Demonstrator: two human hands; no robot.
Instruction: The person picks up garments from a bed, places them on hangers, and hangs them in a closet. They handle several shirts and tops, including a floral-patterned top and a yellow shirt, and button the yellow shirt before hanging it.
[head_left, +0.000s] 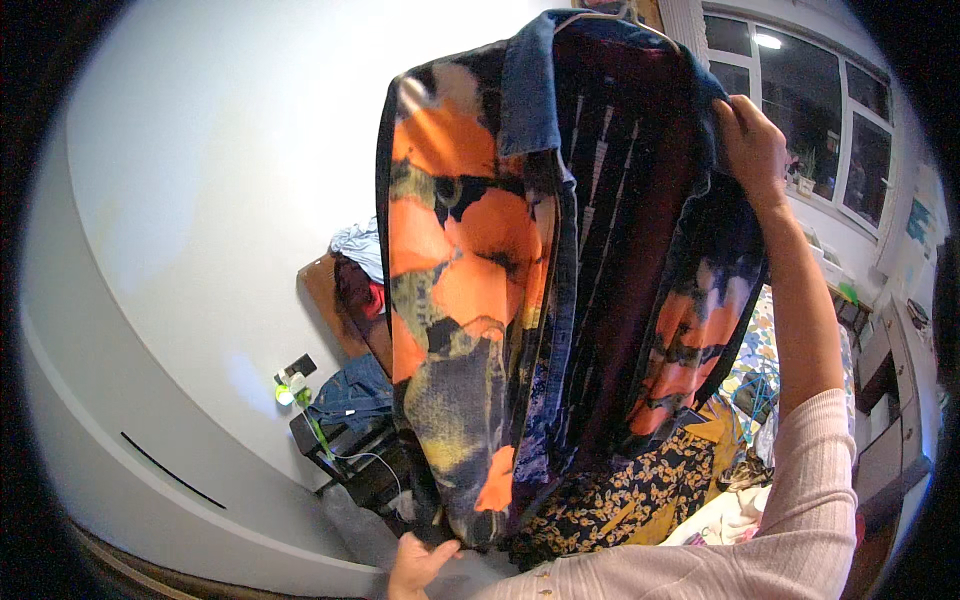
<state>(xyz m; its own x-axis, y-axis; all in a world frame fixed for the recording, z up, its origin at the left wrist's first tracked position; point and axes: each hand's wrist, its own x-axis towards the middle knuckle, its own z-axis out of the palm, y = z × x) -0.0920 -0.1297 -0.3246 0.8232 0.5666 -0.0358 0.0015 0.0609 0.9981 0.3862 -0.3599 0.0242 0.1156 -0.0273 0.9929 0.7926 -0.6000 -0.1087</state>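
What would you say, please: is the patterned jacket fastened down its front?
No, the patterned jacket hangs open, with its dark inside showing down the middle.

Patterned bed, rumpled clothes on it, dark stand, blue denim on top

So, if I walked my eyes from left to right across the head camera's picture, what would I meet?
Small green-and-white object → blue denim → patterned jacket → the person's right hand → small potted plant → cabinet with drawers.
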